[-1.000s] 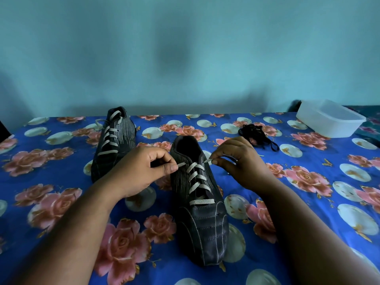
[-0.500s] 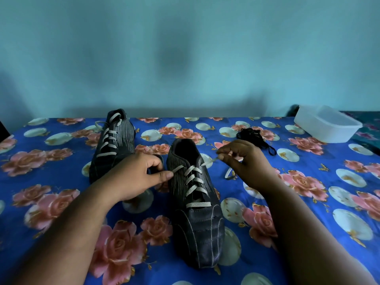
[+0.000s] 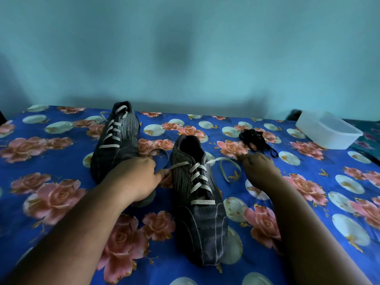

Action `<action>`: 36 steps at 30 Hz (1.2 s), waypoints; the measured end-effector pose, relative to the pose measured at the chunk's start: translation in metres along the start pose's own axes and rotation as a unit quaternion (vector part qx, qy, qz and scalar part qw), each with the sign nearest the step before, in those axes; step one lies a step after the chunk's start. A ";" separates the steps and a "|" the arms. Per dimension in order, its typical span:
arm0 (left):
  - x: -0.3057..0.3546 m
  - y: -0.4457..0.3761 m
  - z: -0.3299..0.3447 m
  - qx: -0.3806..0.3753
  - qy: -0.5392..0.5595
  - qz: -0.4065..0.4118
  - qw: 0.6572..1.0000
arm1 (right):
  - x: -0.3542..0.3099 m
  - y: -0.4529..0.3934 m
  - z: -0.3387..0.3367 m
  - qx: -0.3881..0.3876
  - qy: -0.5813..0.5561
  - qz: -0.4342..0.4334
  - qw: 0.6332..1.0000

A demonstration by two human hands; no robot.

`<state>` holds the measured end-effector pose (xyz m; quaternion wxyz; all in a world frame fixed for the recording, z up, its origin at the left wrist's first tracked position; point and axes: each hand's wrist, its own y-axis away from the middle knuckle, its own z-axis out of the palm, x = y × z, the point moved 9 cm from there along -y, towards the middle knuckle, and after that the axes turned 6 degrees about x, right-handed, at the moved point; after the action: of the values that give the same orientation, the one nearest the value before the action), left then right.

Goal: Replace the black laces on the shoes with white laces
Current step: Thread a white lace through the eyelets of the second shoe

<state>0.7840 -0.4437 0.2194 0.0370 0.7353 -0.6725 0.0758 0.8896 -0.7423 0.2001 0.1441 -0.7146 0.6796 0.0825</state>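
Seen from the head camera, two dark shoes sit on a blue cloth (image 3: 205, 124) printed with pink roses and pale discs. Nearest, in the middle, the near shoe (image 3: 200, 206) points its toe toward the viewer, and a white lace (image 3: 200, 179) crosses up its front in neat rungs. The left hand (image 3: 135, 177) lies just left of this shoe, fingers curled, pinching the left end of the white lace between thumb and fingertip — the lace runs taut from the top eyelet to that pinch. The right hand (image 3: 260, 171) is on the other side, its fingers bent down toward the cloth; the right end of the lace loops loosely on the cloth beside it, and whether the fingers actually grip it I cannot tell (the fingertips are turned away). Farther back on the left, the far shoe (image 3: 115, 138) is laced in white too. A bunch of black laces (image 3: 255, 138) lies on the cloth just beyond the right hand, and a white plastic tub (image 3: 327, 130) stands at the far right edge — well apart from the shoes.
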 end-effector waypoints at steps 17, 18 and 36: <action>0.010 -0.002 0.017 0.049 -0.040 -0.057 0.996 | -0.053 0.027 0.012 -0.111 -0.021 -0.143 0.983; 0.010 -0.004 0.018 0.048 -0.051 -0.062 0.996 | -0.054 0.026 0.011 -0.102 -0.022 -0.142 0.984; -0.003 -0.012 0.002 0.098 -0.059 -0.065 0.991 | -0.057 0.022 0.003 0.021 0.024 -0.130 0.991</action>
<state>0.7958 -0.4405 0.2172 -0.0703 0.7806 -0.6137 0.0956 0.8648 -0.6881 0.2127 0.1523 -0.7955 0.5856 0.0319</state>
